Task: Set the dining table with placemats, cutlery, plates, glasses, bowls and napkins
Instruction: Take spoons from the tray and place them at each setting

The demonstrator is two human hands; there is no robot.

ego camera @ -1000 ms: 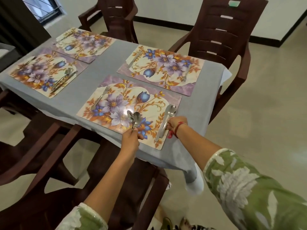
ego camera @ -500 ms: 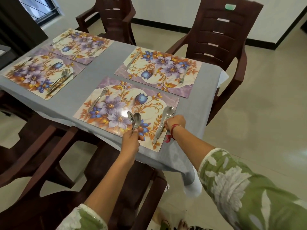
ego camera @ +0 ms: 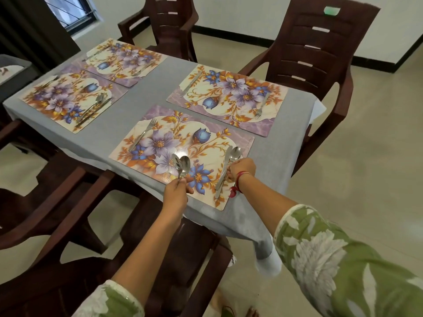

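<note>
Left hand (ego camera: pixel 177 194): fingers pinch two spoons (ego camera: pixel 183 164) upright above near placemat (ego camera: pixel 206 143). Right hand (ego camera: pixel 242 169): fingers curled round single spoon (ego camera: pixel 235 153) lying beside knife (ego camera: pixel 223 177) at placemat's right edge.

Shiny metal spoons (ego camera: pixel 183 164), glossy printed placemat (ego camera: pixel 183 143), matt grey tablecloth (ego camera: pixel 151 92).

wear | left sleeve (ego camera: pixel 109 300): green with white floral print, white textured cuff | right sleeve (ego camera: pixel 343 259): same green cloth (large white blooms and leaves), white-edged cuff | red thread band (ego camera: pixel 240 177) behind right hand (ego camera: pixel 242 167), small red tassel (ego camera: pixel 234 192) on it
</note>
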